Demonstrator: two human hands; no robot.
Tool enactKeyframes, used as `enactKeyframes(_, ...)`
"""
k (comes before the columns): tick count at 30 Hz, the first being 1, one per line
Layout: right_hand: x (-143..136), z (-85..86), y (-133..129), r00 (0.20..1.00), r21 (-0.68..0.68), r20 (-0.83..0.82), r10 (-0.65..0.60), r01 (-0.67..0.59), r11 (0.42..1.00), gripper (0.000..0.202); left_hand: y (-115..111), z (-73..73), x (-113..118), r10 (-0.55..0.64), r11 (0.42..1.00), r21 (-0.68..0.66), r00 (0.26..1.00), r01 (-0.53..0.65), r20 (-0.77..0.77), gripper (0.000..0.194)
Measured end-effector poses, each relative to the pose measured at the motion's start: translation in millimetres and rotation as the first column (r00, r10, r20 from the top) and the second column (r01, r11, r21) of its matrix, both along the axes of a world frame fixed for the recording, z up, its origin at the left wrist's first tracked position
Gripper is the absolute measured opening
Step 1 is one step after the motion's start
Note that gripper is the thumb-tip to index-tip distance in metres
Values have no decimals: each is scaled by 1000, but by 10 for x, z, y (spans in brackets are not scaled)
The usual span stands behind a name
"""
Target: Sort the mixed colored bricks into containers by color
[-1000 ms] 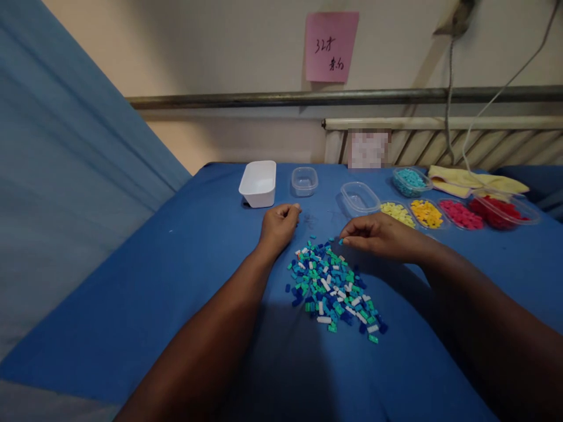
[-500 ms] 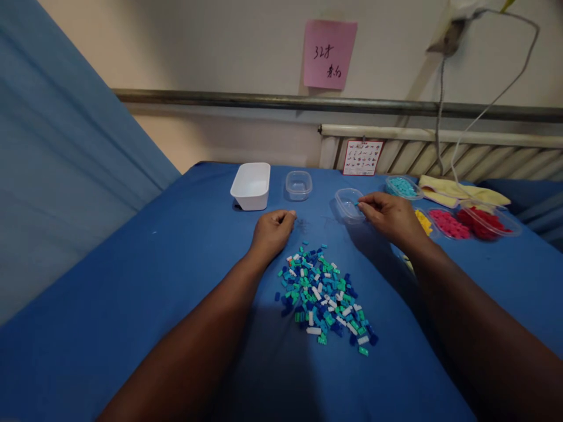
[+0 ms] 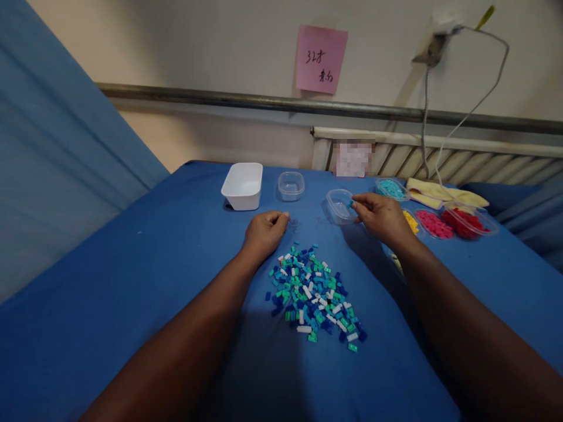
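My right hand (image 3: pixel 383 217) is at the right rim of a clear plastic tub (image 3: pixel 336 212), its fingers pinched on a small blue toy brick (image 3: pixel 350 204) over the opening. On the blue cloth (image 3: pixel 176 258), left of that tub, rests my left hand (image 3: pixel 265 233). Its thumb and fingers are closed together, and what they hold, if anything, is hidden. Just in front of both hands lies a loose pile of small toy bricks (image 3: pixel 310 293) in dark blue, light blue, green and white.
Toward the back stand a white tub (image 3: pixel 243 186) and a small clear tub (image 3: pixel 291 186). At the right are tubs of light-blue (image 3: pixel 391 188), yellow (image 3: pixel 410 223), pink (image 3: pixel 433 224) and red pieces (image 3: pixel 465 223), beside a yellow cloth (image 3: pixel 444 192). A cable (image 3: pixel 475 114) hangs behind.
The view has shifted slightly, moving everything a little to the left. My right hand's fingers have come slightly further over the clear tub with the blue brick. My left hand stays put.
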State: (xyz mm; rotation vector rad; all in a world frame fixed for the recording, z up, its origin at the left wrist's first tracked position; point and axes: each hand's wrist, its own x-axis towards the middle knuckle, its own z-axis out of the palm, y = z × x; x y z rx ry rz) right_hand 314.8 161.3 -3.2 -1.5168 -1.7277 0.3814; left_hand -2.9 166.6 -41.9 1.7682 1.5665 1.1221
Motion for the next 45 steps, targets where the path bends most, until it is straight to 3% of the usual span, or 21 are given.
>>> enactKeyframes(3,11,35,-26,997,45,78,-15,11,999,38,8,-18,-1,-10,1000,-3,1000,10,9,45)
enactKeyframes(5,-30,61,-62,998,36,54,41,-43,998,34,11,-24,-3,-7,1000,-10,1000,7,-8,46)
enactKeyframes(8,-196,54,-150,965,-19,0,261,-261,965,26,6,-16,-4,-12,1000,0,1000,12,-22,47)
enactKeyframes(11,-430,-17,-255,873,-78,68,483,-478,875,26,-11,7,5,-24,1000,10,1000,24,-12,48)
enactKeyframes(13,-566,-71,-314,807,-125,155,569,-556,822,32,-27,27,15,-27,1000,9,1000,27,-7,48)
enactKeyframes(19,-706,-94,-387,748,-141,316,584,-572,808,31,-71,66,46,-21,1000,14,999,21,-31,48)
enactKeyframes(25,-653,-65,-410,623,-162,379,684,-683,712,32,-87,69,65,-24,1000,2,999,24,-44,48)
enactKeyframes(27,-644,-60,-412,605,-181,393,692,-687,703,30,-90,71,62,-25,1000,-5,998,25,-51,48)
enactKeyframes(35,-590,8,-415,678,-290,367,637,-567,771,21,-112,102,61,-41,999,-11,997,40,-67,48)
enactKeyframes(45,-180,258,-295,870,-274,48,491,-461,844,19,-110,128,62,-33,999,-41,995,29,-92,49)
